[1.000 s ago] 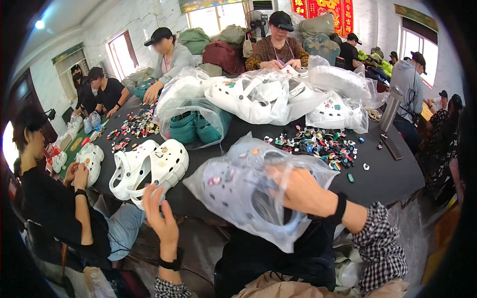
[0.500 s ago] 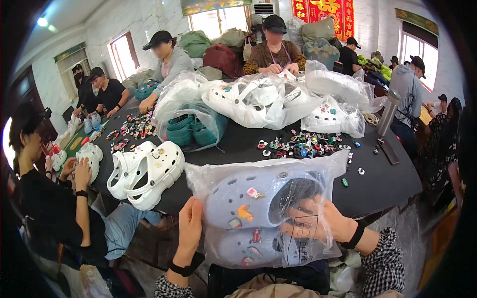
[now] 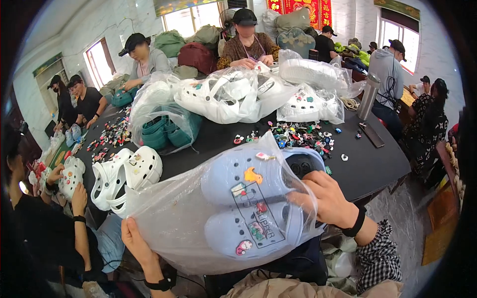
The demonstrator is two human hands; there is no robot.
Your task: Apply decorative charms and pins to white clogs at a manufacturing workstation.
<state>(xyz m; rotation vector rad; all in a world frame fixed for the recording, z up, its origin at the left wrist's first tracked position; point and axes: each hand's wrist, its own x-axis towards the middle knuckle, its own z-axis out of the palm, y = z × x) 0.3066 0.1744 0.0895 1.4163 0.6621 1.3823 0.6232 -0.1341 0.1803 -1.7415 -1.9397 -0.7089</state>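
The left hand (image 3: pixel 135 242) grips the lower left edge of a clear plastic bag (image 3: pixel 189 223), fingers curled round the film from below. The right hand (image 3: pixel 325 201) is closed on the bag's right end, fingers pressed onto the film, seemingly against the heel of the pale blue clogs (image 3: pixel 251 198) inside, though the creased plastic blurs the contact. The clogs lie side by side in the bag, studded with small coloured charms, and the bag is held up just in front of the dark surface (image 3: pixel 367 164). On that surface sit a pair of white clogs (image 3: pixel 126 176) to the left, a scatter of loose charms (image 3: pixel 303 135) beyond, and bagged teal clogs (image 3: pixel 161 131).
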